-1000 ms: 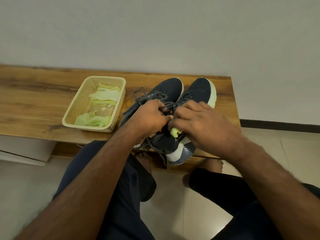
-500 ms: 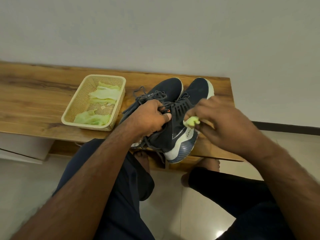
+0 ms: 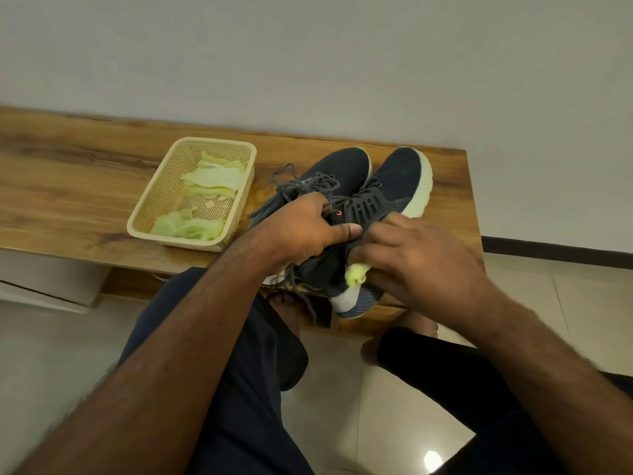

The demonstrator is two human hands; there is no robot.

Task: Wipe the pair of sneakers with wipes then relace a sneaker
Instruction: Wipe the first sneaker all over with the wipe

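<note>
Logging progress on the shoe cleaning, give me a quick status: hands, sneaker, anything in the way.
Left hand grips right sneaker at the collar. Right hand pinches wipe against its heel side. Loose laces lie beside the grip; nothing blocks.

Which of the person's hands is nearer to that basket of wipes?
Left. The left hand grips the sneaker just right of the basket; the right hand, holding a wipe, is farther right.
</note>
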